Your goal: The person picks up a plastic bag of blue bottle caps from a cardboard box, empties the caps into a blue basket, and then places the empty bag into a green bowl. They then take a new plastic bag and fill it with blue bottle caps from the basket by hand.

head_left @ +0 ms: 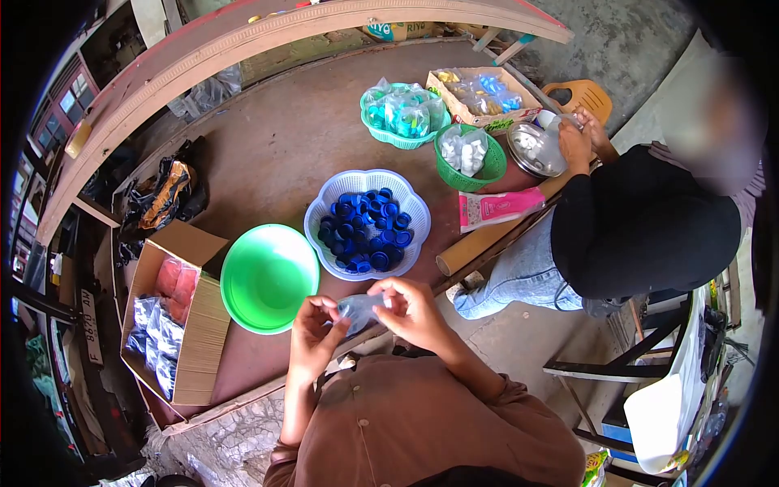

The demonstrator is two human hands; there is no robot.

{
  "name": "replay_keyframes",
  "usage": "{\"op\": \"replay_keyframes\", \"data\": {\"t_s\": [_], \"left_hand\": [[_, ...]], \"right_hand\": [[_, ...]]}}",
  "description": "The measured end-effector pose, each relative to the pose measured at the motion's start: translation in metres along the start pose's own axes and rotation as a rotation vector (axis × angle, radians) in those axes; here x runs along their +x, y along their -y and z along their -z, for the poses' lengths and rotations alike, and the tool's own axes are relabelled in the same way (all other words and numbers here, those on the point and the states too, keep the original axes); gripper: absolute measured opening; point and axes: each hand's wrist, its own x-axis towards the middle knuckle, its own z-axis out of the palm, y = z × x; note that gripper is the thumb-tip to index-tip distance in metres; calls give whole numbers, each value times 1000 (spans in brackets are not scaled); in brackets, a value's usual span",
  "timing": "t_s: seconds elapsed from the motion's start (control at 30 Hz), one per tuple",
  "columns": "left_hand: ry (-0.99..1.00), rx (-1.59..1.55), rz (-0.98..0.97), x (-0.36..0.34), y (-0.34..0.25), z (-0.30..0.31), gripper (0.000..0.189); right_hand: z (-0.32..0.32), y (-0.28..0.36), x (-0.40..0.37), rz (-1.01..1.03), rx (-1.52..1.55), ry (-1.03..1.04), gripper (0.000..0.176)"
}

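Between my two hands, just in front of my chest, is a small clear plastic bag point(357, 312). My left hand point(319, 328) pinches one side of the bag, and my right hand point(410, 312) pinches the other. The bag looks thin and crumpled, and I cannot make out anything inside it. Right beyond my hands stands a pale lilac basket point(315, 203) with many dark blue bottle caps point(369, 230) heaped in it. Left of it, a bright green basin point(270, 272) stands close to my left hand.
A cardboard box point(207, 341) with packed bags stands at left. Further back are a teal basket point(398, 142), a shallow carton point(487, 118) and a green basket point(487, 172). A pink packet point(499, 209) lies near a co-worker point(641, 219), who handles a bag over a metal bowl point(518, 154).
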Motion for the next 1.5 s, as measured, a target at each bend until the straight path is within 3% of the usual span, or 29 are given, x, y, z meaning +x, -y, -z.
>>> {"op": "replay_keyframes", "data": {"t_s": [0.03,0.13,0.17,0.2,0.27,0.33,0.4,0.47,0.53,0.6,0.63,0.67,0.73,0.77,0.8,0.83,0.87,0.93,1.0,1.07,1.13,1.17,1.2,1.27,1.3,1.33,1.4,1.43,1.5], "left_hand": [[72,-81,-37,-1,6,6,32],[32,1,-61,-5,-4,-1,33],[-82,268,-115,-6,-9,-7,32],[-81,269,-115,-5,-9,-7,32],[-131,558,-190,-5,-6,-5,27],[-133,633,-229,-5,0,-5,24],[-135,705,-271,-3,1,-9,21],[-203,97,-126,-1,-4,-20,18],[-238,23,-156,-2,-14,-22,22],[-339,-59,-311,-2,-15,-21,26],[-403,-38,-382,-3,-10,-13,26],[-374,-36,-554,-5,-5,-4,26],[-372,-128,-751,-3,5,-2,29],[-191,26,-714,-2,12,1,50],[-76,295,-539,-5,15,2,72],[47,572,-398,-8,19,3,76],[48,574,-401,-6,24,-1,76],[289,774,-315,4,51,-9,60],[337,452,-53,11,128,17,46],[261,381,-54,17,134,10,44],[164,602,-379,32,171,14,38],[283,441,-59,39,169,10,34],[277,443,-57,43,156,2,34],[350,702,-242,43,116,-21,26],[196,585,-348,41,76,-45,15],[160,725,-551,40,118,-25,17],[-57,458,-315,41,104,-44,19],[-64,461,-315,45,102,-42,19],[-57,742,-646,49,97,-37,19]], "right_hand": [[2,-7,0,114,-114,-76,20],[5,7,1,38,-107,-150,20],[10,6,1,79,-179,-158,23],[13,8,0,79,-178,-159,23],[18,13,-4,-32,37,-55,27],[20,16,-6,-15,-28,-15,30],[20,22,-7,-102,22,215,30],[11,20,-9,-101,46,271,29],[7,16,-7,62,-97,246,25],[12,3,-4,174,-160,64,22],[16,2,-5,81,-118,-33,19],[22,10,-4,-89,118,-15,16],[29,17,-4,-182,354,63,13],[31,18,-3,-173,339,123,13],[32,18,-2,-163,323,184,13],[34,18,-1,-178,339,220,14],[35,18,0,-174,339,219,14],[37,20,1,-169,375,309,16],[44,26,1,-190,354,458,19],[55,34,2,-198,349,533,20],[67,35,2,-198,395,546,21],[72,34,2,-200,442,557,23],[76,33,1,-200,445,563,23],[84,23,-1,-51,544,365,30],[83,7,-1,93,694,207,44],[85,-3,-3,134,609,41,60],[98,-21,-10,22,-123,23,69],[97,-37,-19,-126,-256,102,74],[86,-71,-40,-460,-55,207,60]]}}
